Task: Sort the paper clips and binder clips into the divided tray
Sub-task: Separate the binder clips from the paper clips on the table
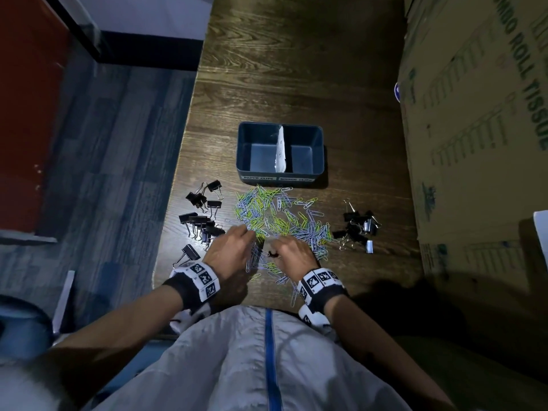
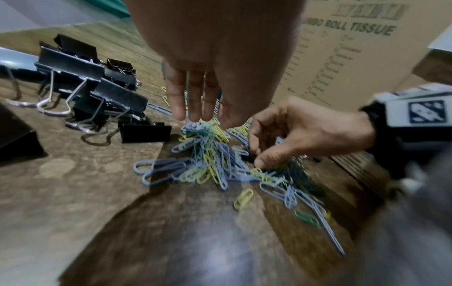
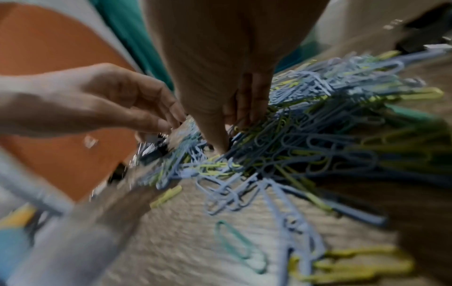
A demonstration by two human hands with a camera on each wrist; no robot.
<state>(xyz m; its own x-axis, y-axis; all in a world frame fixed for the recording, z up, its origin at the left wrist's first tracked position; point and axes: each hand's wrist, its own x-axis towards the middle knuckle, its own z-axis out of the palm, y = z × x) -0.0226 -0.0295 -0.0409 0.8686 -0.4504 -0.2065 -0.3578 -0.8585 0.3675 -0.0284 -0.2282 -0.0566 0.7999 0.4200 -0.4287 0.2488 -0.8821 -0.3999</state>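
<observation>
The dark blue divided tray [image 1: 317,143] stands empty behind a wide heap of blue, yellow and green paper clips [image 1: 284,215]. Black binder clips lie in a left group [image 1: 201,215] and a right group [image 1: 358,229]. My left hand [image 2: 208,121] is over the heap's near left side, fingers pointing down and pinching a hanging clump of paper clips [image 2: 208,147]. My right hand [image 3: 229,131] digs into the heap beside it, thumb and curled fingers closing on a small black binder clip [image 1: 271,254], which is mostly hidden among the clips.
A tall cardboard box [image 1: 474,143] walls off the table's right side. The table's left edge [image 1: 178,173] runs just beyond the left binder clips. Dark wooden tabletop [image 1: 296,69] stretches behind the tray. Loose paper clips [image 2: 244,199] lie near the front edge.
</observation>
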